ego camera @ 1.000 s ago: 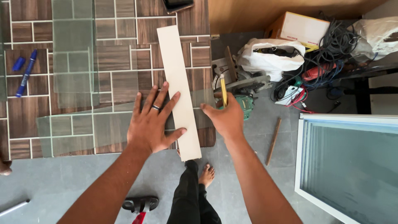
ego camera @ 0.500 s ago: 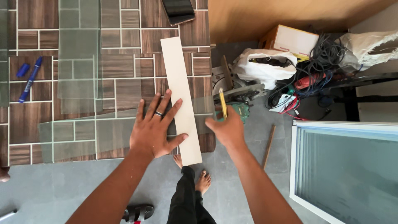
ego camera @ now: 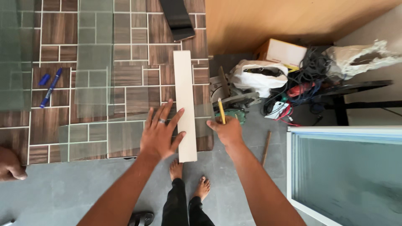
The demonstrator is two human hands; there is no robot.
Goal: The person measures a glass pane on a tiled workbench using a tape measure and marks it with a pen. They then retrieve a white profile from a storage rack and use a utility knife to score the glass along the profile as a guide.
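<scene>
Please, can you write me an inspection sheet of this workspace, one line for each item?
Surface: tiled table in brown wood pattern, over a grey floor.
Job's things: glass sheet flat near the table's edge; long white straightedge lies across it; thin yellow tool.
Clutter: blue marker and blue cap on the table; dark flat object at the far edge.
Grips: left hand pressed flat, fingers spread, on glass and straightedge; right hand closed on the yellow tool beside the straightedge.
Cables: tangle of black and red cables on the floor.
Surroundings: cardboard box, white bags, framed glass panel, another person's hand.
</scene>
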